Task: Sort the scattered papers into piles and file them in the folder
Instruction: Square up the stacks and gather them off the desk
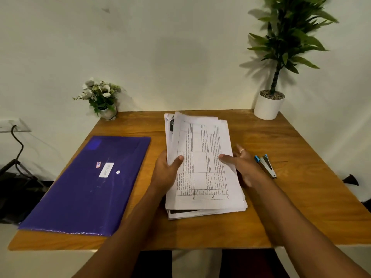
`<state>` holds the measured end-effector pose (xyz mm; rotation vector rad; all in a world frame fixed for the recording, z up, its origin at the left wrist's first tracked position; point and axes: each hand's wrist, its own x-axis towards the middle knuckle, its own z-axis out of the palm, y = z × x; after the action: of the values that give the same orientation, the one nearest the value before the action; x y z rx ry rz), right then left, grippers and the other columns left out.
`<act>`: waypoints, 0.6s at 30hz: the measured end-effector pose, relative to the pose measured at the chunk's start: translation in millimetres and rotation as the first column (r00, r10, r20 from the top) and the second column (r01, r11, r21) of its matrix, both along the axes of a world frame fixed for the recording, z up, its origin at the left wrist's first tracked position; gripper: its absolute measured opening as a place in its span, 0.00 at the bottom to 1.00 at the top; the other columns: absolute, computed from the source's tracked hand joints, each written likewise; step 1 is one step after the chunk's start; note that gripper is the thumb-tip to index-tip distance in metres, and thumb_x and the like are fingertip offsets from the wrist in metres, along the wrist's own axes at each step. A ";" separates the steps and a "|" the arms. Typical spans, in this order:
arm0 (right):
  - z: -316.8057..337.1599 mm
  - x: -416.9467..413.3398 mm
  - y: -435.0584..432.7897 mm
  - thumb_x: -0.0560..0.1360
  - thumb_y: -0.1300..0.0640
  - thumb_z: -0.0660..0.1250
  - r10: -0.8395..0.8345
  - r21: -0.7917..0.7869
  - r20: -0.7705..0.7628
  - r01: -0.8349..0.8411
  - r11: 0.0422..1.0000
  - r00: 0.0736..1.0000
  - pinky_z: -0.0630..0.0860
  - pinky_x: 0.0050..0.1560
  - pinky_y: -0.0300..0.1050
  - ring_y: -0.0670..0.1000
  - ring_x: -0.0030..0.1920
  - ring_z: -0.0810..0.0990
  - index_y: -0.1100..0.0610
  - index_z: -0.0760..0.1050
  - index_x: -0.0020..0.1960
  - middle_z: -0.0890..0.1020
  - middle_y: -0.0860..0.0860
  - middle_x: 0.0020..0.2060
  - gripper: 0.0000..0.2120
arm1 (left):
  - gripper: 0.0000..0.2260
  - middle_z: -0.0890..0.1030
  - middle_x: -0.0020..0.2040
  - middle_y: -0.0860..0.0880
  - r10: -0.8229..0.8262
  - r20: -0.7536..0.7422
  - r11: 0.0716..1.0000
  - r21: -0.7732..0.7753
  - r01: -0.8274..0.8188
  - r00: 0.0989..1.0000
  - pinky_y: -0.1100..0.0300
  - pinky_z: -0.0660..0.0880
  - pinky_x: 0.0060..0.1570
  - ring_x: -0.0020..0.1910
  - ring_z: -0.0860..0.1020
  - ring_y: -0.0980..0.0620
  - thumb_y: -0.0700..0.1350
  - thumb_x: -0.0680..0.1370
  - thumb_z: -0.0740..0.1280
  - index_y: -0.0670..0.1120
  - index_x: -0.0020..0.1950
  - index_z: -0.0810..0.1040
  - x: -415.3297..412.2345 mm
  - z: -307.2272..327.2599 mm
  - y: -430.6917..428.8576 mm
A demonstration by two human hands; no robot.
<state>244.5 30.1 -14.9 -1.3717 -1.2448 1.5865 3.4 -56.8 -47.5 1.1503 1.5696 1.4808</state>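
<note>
1. Head view, nearest the camera: two bare forearms reach forward over the near edge of the wooden tabletop [301,197] toward its middle
2. The left hand [167,173] grips the stack of papers [202,167] at its left edge, thumb curled over the top sheet and the other fingers hidden beneath the stack
3. The right hand [244,167] lies against the stack's right edge, thumb resting on the top sheet; its fingers are spread and nearly straight beside the paper, and one wears a pale ring. This hand is a little blurred, so I cannot tell whether any finger slips under the sheets
4. The stack lies in the middle of the tabletop, long side running away from the person. Its top sheet shows a printed table with lines of small text, and the lower sheets poke out unevenly at the near and far ends
5. The blue folder [86,183] lies flat and closed on the left part of the tabletop, apart from the stack, with a white label and a snap button on its flap
6. A small stapler [266,166] with blue ends lies just right of the right hand
7. At the far left corner stands a small pot of white flowers [101,97]; at the far right corner a green plant in a white pot [269,107], both against the pale wall
</note>
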 end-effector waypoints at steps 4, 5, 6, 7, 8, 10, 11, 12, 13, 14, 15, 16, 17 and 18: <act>15.2 0.1 -8.7 0.59 0.53 0.85 0.175 0.071 -0.217 -0.164 0.984 0.960 0.82 0.58 0.59 0.60 0.59 0.84 0.59 0.77 0.66 0.85 0.56 0.58 0.38 | 0.18 0.84 0.60 0.52 -0.029 0.074 0.987 0.162 0.017 0.997 0.64 0.80 0.53 0.59 0.82 0.58 0.45 0.81 0.70 0.45 0.70 0.74 8.7 35.7 -13.9; 24.5 -3.3 -10.6 0.64 0.58 0.81 0.181 0.115 -0.260 -0.156 0.981 0.948 0.82 0.57 0.58 0.60 0.59 0.84 0.60 0.78 0.64 0.85 0.57 0.58 0.30 | 0.17 0.84 0.59 0.51 -0.054 0.100 0.984 0.173 0.036 0.993 0.61 0.81 0.52 0.59 0.83 0.57 0.45 0.81 0.70 0.46 0.69 0.75 8.4 47.7 -16.2; 34.3 -6.0 -11.7 0.68 0.63 0.78 0.175 0.171 -0.273 -0.132 0.976 0.946 0.82 0.57 0.57 0.60 0.59 0.84 0.60 0.79 0.62 0.85 0.57 0.57 0.23 | 0.16 0.85 0.58 0.50 -0.087 0.122 0.982 0.176 0.065 0.989 0.59 0.82 0.51 0.57 0.84 0.55 0.44 0.81 0.70 0.46 0.68 0.76 8.5 61.4 -17.9; 43.9 -9.4 -13.7 0.71 0.66 0.75 0.165 0.239 -0.259 -0.103 0.965 0.952 0.81 0.57 0.56 0.59 0.58 0.85 0.60 0.80 0.60 0.86 0.56 0.56 0.18 | 0.14 0.86 0.55 0.51 -0.102 0.117 0.980 0.185 0.080 0.988 0.58 0.83 0.49 0.56 0.85 0.53 0.45 0.80 0.71 0.47 0.65 0.77 6.9 73.7 -18.3; 53.6 -13.2 -16.8 0.73 0.67 0.74 0.149 0.308 -0.236 -0.071 0.949 0.960 0.82 0.57 0.55 0.58 0.56 0.85 0.59 0.81 0.58 0.87 0.54 0.55 0.15 | 0.11 0.87 0.52 0.53 -0.087 0.089 0.978 0.198 0.068 0.992 0.59 0.83 0.47 0.53 0.85 0.53 0.45 0.80 0.72 0.49 0.62 0.79 6.1 87.6 -19.1; 69.3 -19.7 -23.7 0.74 0.68 0.73 0.120 0.429 -0.220 -0.015 0.903 0.968 0.83 0.54 0.51 0.56 0.54 0.86 0.55 0.82 0.55 0.87 0.52 0.52 0.13 | 0.08 0.87 0.47 0.58 -0.028 0.038 0.967 0.254 0.018 0.999 0.65 0.81 0.44 0.50 0.85 0.57 0.45 0.79 0.73 0.52 0.57 0.80 4.9 111.6 -20.7; 75.3 -22.4 -27.7 0.74 0.68 0.74 0.102 0.467 -0.226 0.016 0.884 0.969 0.84 0.53 0.50 0.55 0.53 0.87 0.54 0.82 0.53 0.88 0.51 0.51 0.13 | 0.08 0.87 0.47 0.58 -0.009 0.046 0.957 0.289 -0.005 0.999 0.66 0.80 0.45 0.50 0.85 0.57 0.45 0.79 0.73 0.53 0.56 0.80 4.4 119.2 -20.2; 79.9 -24.5 -32.6 0.73 0.69 0.74 0.080 0.494 -0.238 0.050 0.868 0.968 0.84 0.51 0.49 0.55 0.51 0.87 0.54 0.82 0.52 0.88 0.50 0.49 0.13 | 0.09 0.87 0.49 0.56 0.009 0.058 0.949 0.315 -0.027 0.998 0.66 0.80 0.46 0.51 0.85 0.57 0.45 0.78 0.74 0.52 0.57 0.80 4.9 125.3 -21.4; 80.9 -25.4 -36.1 0.73 0.69 0.74 0.065 0.514 -0.248 0.074 0.854 0.966 0.84 0.50 0.48 0.54 0.51 0.87 0.54 0.82 0.52 0.88 0.50 0.48 0.13 | 0.10 0.87 0.51 0.54 0.024 0.065 0.942 0.331 -0.045 0.998 0.65 0.80 0.47 0.52 0.85 0.56 0.45 0.78 0.74 0.51 0.58 0.81 4.5 125.9 -21.6; 78.4 -26.3 -39.1 0.73 0.69 0.74 0.054 0.521 -0.251 0.088 0.849 0.966 0.84 0.48 0.47 0.54 0.50 0.87 0.54 0.82 0.52 0.88 0.49 0.48 0.13 | 0.11 0.86 0.52 0.52 0.031 0.059 0.941 0.334 -0.049 0.998 0.65 0.80 0.48 0.53 0.85 0.55 0.45 0.78 0.74 0.49 0.59 0.80 4.6 123.0 -22.6; 71.4 -26.9 -42.9 0.73 0.68 0.74 0.042 0.509 -0.243 0.090 0.856 0.969 0.84 0.46 0.45 0.53 0.49 0.87 0.55 0.82 0.52 0.88 0.48 0.47 0.12 | 0.11 0.86 0.52 0.52 0.031 0.054 0.948 0.315 -0.047 0.998 0.64 0.80 0.48 0.53 0.85 0.55 0.45 0.78 0.74 0.49 0.59 0.80 3.9 114.2 -23.6; 63.2 -27.4 -47.0 0.74 0.67 0.75 0.026 0.473 -0.240 0.093 0.876 0.971 0.83 0.43 0.44 0.51 0.47 0.88 0.55 0.82 0.53 0.88 0.47 0.46 0.11 | 0.11 0.87 0.52 0.53 0.027 0.046 0.961 0.274 -0.039 0.999 0.64 0.80 0.47 0.53 0.85 0.54 0.45 0.78 0.74 0.49 0.59 0.81 3.4 102.8 -25.2; 54.0 -27.5 -51.1 0.74 0.67 0.74 0.013 0.429 -0.237 0.093 0.899 0.972 0.82 0.40 0.42 0.50 0.45 0.88 0.56 0.81 0.52 0.88 0.46 0.44 0.11 | 0.11 0.87 0.51 0.54 0.015 0.040 0.974 0.225 -0.024 0.999 0.64 0.81 0.47 0.53 0.85 0.53 0.45 0.78 0.74 0.49 0.59 0.81 2.5 89.9 -27.8; 46.3 -26.9 -54.2 0.74 0.67 0.74 0.000 0.391 -0.234 0.094 0.916 0.972 0.82 0.39 0.41 0.49 0.44 0.88 0.56 0.81 0.53 0.88 0.45 0.43 0.10 | 0.13 0.87 0.52 0.54 -0.003 0.024 0.986 0.169 -0.001 1.000 0.63 0.81 0.46 0.53 0.85 0.53 0.47 0.77 0.75 0.48 0.60 0.81 1.7 78.1 -30.5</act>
<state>217.6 -24.1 31.3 -0.9238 -1.2944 1.3192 5.1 -87.3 30.6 1.2227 1.4486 1.6471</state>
